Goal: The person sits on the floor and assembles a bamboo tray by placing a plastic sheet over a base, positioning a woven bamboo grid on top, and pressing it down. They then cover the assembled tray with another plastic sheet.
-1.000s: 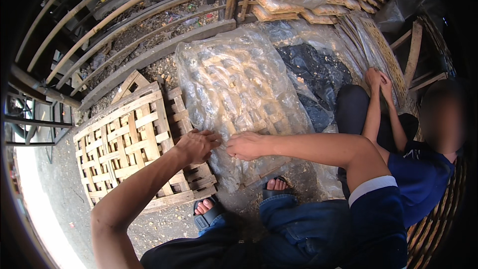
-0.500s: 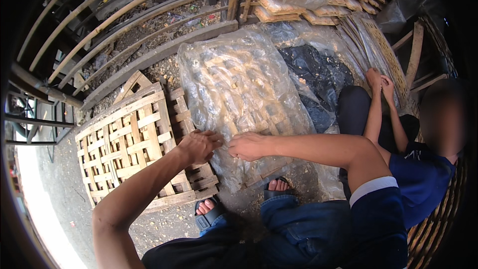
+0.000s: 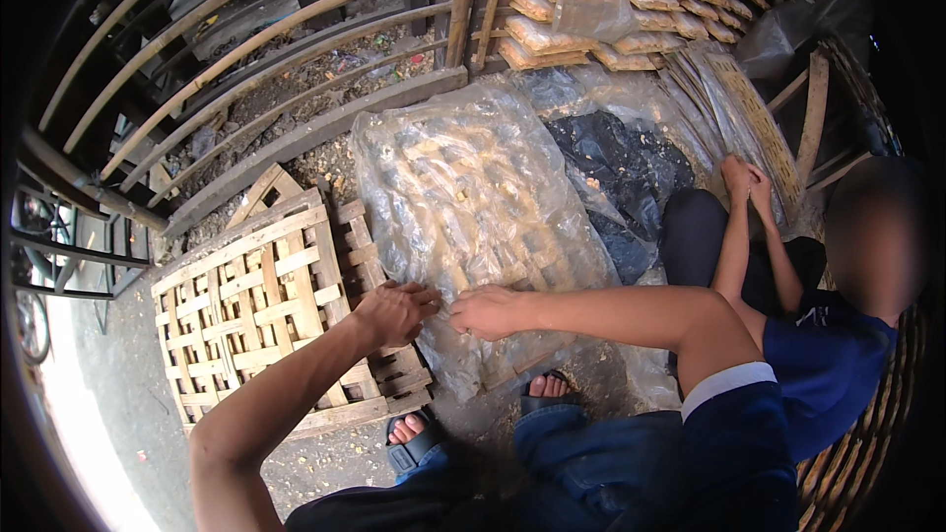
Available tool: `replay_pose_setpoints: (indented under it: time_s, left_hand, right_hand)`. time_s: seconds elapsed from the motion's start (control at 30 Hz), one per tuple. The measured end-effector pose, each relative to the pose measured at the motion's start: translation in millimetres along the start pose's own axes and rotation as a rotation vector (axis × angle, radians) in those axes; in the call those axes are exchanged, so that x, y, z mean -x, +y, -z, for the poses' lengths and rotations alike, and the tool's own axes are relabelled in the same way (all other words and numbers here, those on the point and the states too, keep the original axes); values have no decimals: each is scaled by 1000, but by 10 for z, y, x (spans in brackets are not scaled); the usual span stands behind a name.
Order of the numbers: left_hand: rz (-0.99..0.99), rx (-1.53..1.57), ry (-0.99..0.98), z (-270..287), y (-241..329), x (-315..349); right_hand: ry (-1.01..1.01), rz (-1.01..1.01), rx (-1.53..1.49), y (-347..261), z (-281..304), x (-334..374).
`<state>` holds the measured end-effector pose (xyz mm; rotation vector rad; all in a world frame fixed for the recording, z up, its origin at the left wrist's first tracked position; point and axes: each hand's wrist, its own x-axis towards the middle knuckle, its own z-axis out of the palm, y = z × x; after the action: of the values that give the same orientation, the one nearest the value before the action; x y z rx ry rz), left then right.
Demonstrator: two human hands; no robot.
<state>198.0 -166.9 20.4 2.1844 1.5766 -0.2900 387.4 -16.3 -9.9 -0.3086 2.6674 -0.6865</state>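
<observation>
A crinkled clear plastic sheet (image 3: 463, 187) lies over a woven bamboo rack, whose lattice shows through it. At the sheet's near left part, my left hand (image 3: 397, 313) has its fingers curled and closed on the plastic. Close beside it, my right hand (image 3: 488, 311) is closed in a pinch on the same sheet. The fingertips of both hands are partly hidden. To the left, a bare woven bamboo rack (image 3: 251, 300) rests on top of others, just under my left forearm.
A co-worker (image 3: 838, 335) sits at the right, hands together by a stack of plastic-covered racks (image 3: 754, 118). Filled plastic packs (image 3: 581, 0) are piled at the back. Black plastic (image 3: 621, 167) lies right of the sheet. A bamboo rail fence (image 3: 286, 30) bounds the far left.
The whole view has shifted slightly, with the scene sitting a little lower. My hands keep the same place on the plastic sheet. The co-worker's hands stay together.
</observation>
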Motion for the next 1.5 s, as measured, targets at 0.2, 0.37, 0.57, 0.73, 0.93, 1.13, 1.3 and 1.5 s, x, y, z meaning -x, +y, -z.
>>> replay_pose_setpoints:
  time_s: [0.2,0.37,0.57,0.73,0.93,1.13,1.3,1.5]
  left_hand:
    - [-22,-3,36,3,-5,26]
    - [-17,-22,6,16,1,9]
    - [-3,-4,-32,61,15,1]
    - [-17,-15,37,-2,-8,16]
    - [-10,5,18,-12,-17,-6]
    - [-6,4,13,12,-7,-3]
    - [-3,10,-16,42,-1,-3]
    - [-7,0,1,33,-1,8]
  right_hand:
    - [-36,20,-27,-21,51,8]
    - [-43,66,-28,22,69,37]
    - [-14,31,7,41,-14,12]
    - [4,42,2,45,-30,20]
    - [0,47,3,47,-19,23]
    - [24,65,-3,49,-15,43]
    - [30,73,-21,42,6,40]
    - [44,81,-30,49,1,39]
